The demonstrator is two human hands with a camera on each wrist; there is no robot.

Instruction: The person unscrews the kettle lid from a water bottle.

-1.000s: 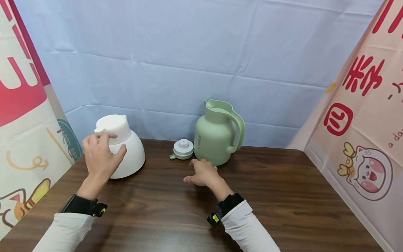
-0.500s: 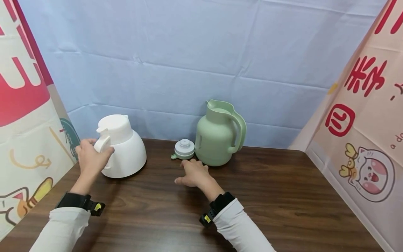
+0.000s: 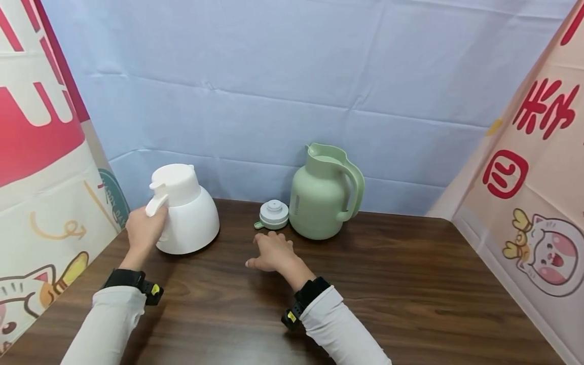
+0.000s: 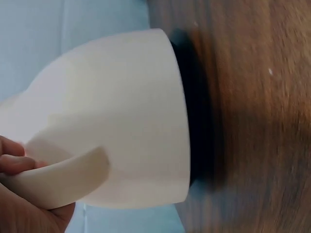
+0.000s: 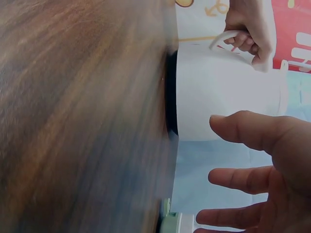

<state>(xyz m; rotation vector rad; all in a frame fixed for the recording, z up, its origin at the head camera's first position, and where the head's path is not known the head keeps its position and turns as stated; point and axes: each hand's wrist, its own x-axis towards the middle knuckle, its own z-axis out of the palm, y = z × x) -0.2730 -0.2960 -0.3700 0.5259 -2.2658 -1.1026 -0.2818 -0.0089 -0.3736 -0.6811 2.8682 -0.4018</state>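
Right banner [image 3: 538,167]: red Chinese chars "季" & "四"; left banner's [image 3: 41,167] lettering unreadable.

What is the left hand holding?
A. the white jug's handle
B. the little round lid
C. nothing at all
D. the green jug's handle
A: the left hand has its fingers curled round the handle of the white jug, as the left wrist view also shows, while the green jug and the small lid stand untouched.

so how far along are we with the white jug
Done: the green jug stands open, its lid on the table beside it. In hand: the left hand grips the white jug by its handle, base on the table. The right hand rests open. Left: lifting it.
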